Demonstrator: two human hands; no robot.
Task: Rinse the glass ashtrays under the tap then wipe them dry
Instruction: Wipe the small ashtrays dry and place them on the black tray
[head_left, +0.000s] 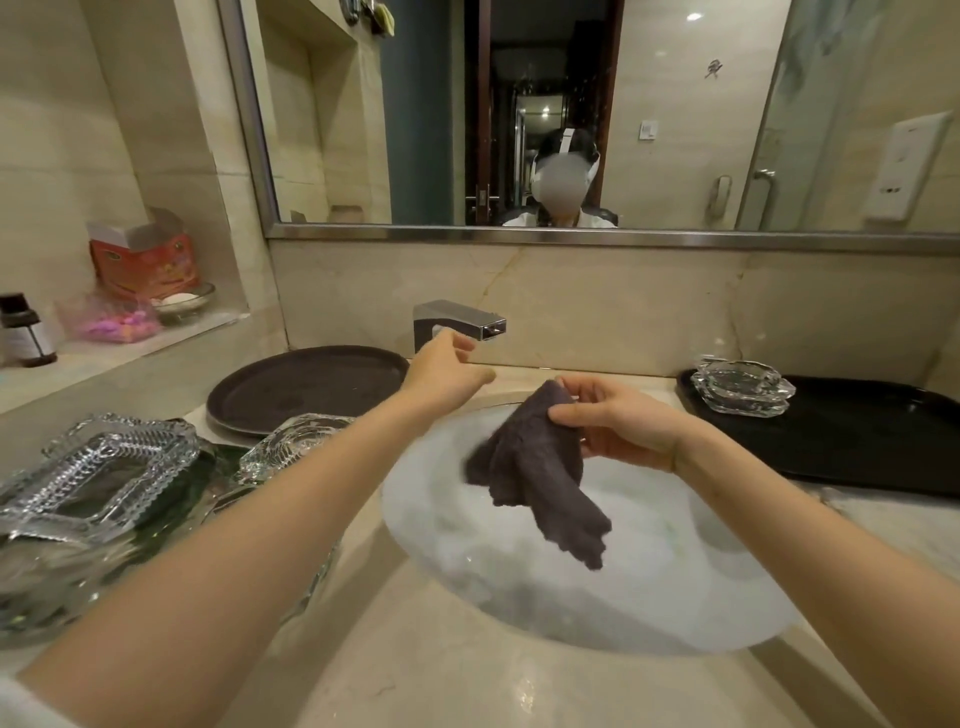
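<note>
My right hand (618, 423) pinches a dark grey cloth (540, 467) that hangs over the white sink basin (675, 587). My left hand (447, 369) is stretched out just below the chrome tap (457, 322), fingers relaxed and holding nothing. No water stream shows. Several glass ashtrays lie on the counter at the left: a rectangular ashtray (104, 473) and a smaller ashtray (291, 447) partly behind my left forearm. Two stacked glass ashtrays (743, 384) sit on the black tray (857, 441) at the right.
A round dark tray (306, 389) lies behind the left ashtrays. A wall niche at the left holds a red box (145, 260), a pink packet (114, 322) and a dark bottle (23, 332). A mirror runs along the wall above the counter.
</note>
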